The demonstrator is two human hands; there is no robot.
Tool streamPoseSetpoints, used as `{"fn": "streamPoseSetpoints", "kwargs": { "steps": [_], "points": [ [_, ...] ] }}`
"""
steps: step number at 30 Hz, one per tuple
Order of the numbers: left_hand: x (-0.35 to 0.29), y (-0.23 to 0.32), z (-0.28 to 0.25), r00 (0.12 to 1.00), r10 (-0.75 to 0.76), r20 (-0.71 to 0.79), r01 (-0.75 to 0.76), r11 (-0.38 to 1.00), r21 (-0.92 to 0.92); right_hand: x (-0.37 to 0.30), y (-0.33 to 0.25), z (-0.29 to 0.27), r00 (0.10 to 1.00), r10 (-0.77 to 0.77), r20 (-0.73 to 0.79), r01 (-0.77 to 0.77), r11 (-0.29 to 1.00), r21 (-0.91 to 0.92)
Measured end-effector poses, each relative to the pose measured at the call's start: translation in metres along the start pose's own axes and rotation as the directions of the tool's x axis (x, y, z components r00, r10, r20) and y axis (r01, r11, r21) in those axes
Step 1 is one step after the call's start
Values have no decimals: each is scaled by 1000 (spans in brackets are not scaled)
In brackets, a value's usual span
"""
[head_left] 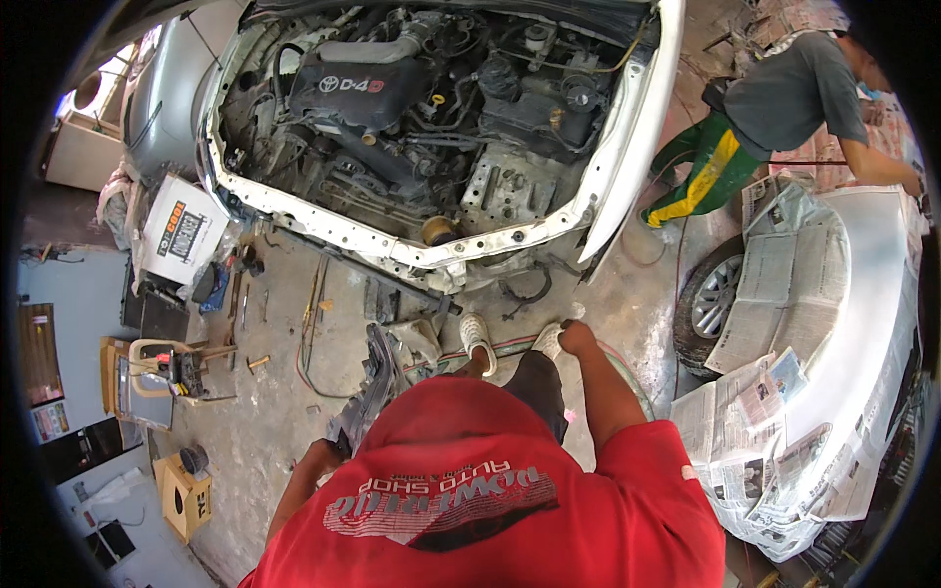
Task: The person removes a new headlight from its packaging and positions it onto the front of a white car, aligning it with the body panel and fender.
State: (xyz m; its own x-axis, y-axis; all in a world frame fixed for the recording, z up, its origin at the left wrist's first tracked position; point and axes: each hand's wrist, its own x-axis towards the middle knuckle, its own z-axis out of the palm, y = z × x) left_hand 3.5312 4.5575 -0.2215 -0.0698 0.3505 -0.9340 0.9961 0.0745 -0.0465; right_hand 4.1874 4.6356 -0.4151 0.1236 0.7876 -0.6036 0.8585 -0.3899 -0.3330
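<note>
My left hand point(323, 457) is low at my left side, its fingers closed around the edge of a dark moulded car part point(371, 387). That part is long, ridged and black-grey, and reaches forward beside my left leg; my torso covers some of it. My right arm stretches forward and down, with my right hand point(578, 339) closed beside my right shoe point(549, 341). Whatever it may hold is hidden. Ahead of me stands a white car point(412, 253) with its front end stripped and its engine point(358, 93) exposed.
Hoses point(510, 345) and a bent black piece point(529, 289) lie near my feet. A hammer point(258, 364), a chair point(162, 358) and a box point(181, 230) are left. Right, a co-worker point(794, 98) bends near a silver car body point(863, 323) masked with newspaper point(784, 294).
</note>
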Motion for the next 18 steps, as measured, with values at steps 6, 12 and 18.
{"fn": "streamPoseSetpoints", "kwargs": {
  "steps": [6, 12, 18],
  "points": [
    [1, 39, -15, 992, -71, -101, 59, 991, -118, -56, 0, 15, 990, 23, 140, -25, 1000, 15],
    [12, 54, 4, 991, -123, -47, 127, 987, 102, -103, 25, 15, 998, 35, 46, -40, 992, 116],
    [5, 51, 0, 1000, 3, 14, -7, 940, 341, -156, 79, 27, 980, 174, -97, -133, 936, 327]
  ]
}}
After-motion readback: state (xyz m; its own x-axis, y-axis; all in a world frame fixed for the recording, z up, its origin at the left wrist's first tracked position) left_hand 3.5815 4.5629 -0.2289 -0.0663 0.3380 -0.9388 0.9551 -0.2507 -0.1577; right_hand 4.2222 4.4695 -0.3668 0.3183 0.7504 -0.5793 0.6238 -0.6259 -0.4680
